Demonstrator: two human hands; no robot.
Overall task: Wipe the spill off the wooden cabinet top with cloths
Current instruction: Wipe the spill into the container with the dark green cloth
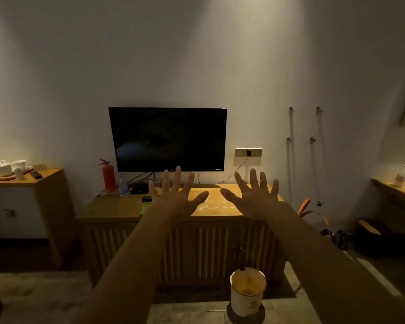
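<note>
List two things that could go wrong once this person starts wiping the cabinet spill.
1. The spill lies near the front edge of the cabinet top; a careless stroke may push liquid down the slatted front.
2. A black box and cables sit at the back; liquid swept there might wet them.

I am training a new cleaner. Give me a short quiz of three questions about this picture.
1. True or false: the left hand grips something.
2. What stands on the floor before the cabinet? A: a white bin. B: a chair. C: a lamp.
3. Fill in: the red fire extinguisher stands to the ___ of the television.
Key: 1 false; 2 A; 3 left.
</note>
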